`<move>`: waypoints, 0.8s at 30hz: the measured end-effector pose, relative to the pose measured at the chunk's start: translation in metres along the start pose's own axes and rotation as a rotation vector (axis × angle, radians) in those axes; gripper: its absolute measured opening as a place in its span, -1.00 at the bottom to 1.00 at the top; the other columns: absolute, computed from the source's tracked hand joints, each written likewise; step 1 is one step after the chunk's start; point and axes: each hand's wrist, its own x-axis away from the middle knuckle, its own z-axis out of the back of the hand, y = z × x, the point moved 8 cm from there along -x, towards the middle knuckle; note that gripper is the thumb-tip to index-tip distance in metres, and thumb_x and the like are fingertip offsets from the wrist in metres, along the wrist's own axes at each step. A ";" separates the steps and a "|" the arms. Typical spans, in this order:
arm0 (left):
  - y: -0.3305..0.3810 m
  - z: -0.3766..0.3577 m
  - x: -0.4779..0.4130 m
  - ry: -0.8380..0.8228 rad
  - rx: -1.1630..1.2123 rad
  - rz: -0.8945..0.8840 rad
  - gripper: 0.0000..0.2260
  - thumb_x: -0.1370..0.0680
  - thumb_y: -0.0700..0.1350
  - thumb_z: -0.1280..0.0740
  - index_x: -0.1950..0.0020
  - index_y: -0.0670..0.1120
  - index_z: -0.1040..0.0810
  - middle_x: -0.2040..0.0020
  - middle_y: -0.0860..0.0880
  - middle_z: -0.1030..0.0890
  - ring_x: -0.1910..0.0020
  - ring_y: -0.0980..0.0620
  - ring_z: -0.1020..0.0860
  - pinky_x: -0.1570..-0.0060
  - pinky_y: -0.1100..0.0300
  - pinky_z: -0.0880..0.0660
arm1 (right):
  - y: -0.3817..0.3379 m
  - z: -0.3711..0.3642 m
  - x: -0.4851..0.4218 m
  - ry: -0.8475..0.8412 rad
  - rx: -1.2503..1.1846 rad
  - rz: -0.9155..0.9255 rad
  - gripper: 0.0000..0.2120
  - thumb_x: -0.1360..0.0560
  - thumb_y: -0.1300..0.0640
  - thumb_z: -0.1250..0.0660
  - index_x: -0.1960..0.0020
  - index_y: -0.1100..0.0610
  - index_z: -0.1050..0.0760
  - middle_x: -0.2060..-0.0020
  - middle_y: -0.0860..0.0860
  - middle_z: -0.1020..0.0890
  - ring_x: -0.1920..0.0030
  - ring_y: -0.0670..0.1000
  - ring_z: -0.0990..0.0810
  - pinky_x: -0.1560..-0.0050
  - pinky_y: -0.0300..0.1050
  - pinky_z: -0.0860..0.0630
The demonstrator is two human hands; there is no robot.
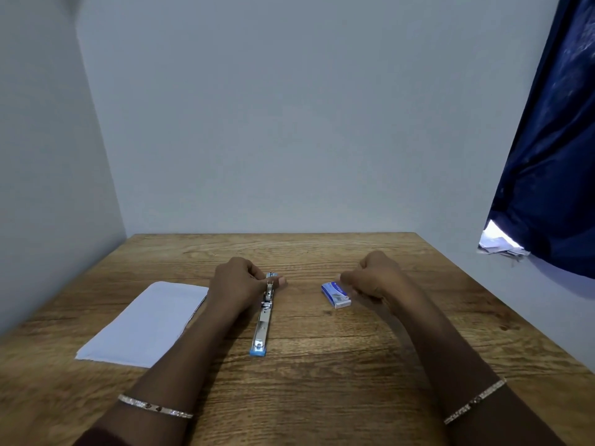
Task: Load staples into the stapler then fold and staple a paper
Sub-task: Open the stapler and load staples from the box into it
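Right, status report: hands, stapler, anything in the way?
Left hand grips far end of open stapler. Right hand curled by staple box, grip unclear. Paper left, nothing blocking.

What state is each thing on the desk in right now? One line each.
Stapler: swung open, lying flat on the table.
Staple box: lying flat; open or closed unclear.
Paper: lying flat, untouched.
Left hand: pinches the stapler's far end.
Right hand: fingers curled beside the staple box; whether it holds anything is unclear.
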 end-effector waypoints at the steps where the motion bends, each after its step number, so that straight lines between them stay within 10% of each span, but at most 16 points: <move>1: 0.000 0.000 0.001 -0.006 -0.017 0.016 -0.56 -0.24 0.32 -0.60 0.26 -0.03 -0.67 0.24 0.04 -0.68 0.13 0.03 -0.63 0.24 0.16 -0.48 | -0.006 0.004 0.001 0.046 -0.047 0.048 -0.85 -0.46 0.25 -0.44 0.21 0.29 -0.53 0.35 0.13 -0.59 0.41 0.04 -0.50 0.38 -0.23 -0.39; 7: 0.003 -0.005 0.006 -0.094 -0.074 0.063 -0.41 -0.16 0.37 -0.59 0.29 -0.16 -0.66 0.30 -0.04 -0.70 0.22 -0.03 -0.65 0.31 0.16 -0.38 | -0.029 -0.027 0.017 -0.289 -0.646 0.020 -0.66 -0.55 0.60 -0.05 0.05 0.36 -0.56 0.03 0.30 -0.62 0.02 0.17 -0.68 0.06 -0.12 -0.68; 16: 0.017 -0.001 0.015 -0.089 -0.118 0.018 -0.59 -0.26 0.21 -0.56 0.41 -0.13 -0.59 0.47 0.00 -0.56 0.27 -0.07 -0.63 0.34 0.18 -0.35 | -0.030 -0.052 0.021 -0.313 -0.704 0.061 -0.92 -0.59 0.46 -0.28 0.01 0.32 -0.47 0.14 0.30 -0.71 0.22 0.15 -0.75 0.44 -0.24 -0.62; 24: 0.025 0.004 0.013 -0.021 0.013 -0.031 -0.61 -0.39 0.10 -0.53 0.35 -0.25 -0.66 0.40 -0.11 -0.71 0.34 -0.03 -0.70 0.24 0.04 -0.61 | -0.036 -0.079 0.032 -0.423 -0.646 0.099 -0.95 -0.58 0.31 -0.39 -0.03 0.26 -0.54 -0.01 0.24 -0.67 -0.01 0.11 -0.70 0.04 0.02 -0.71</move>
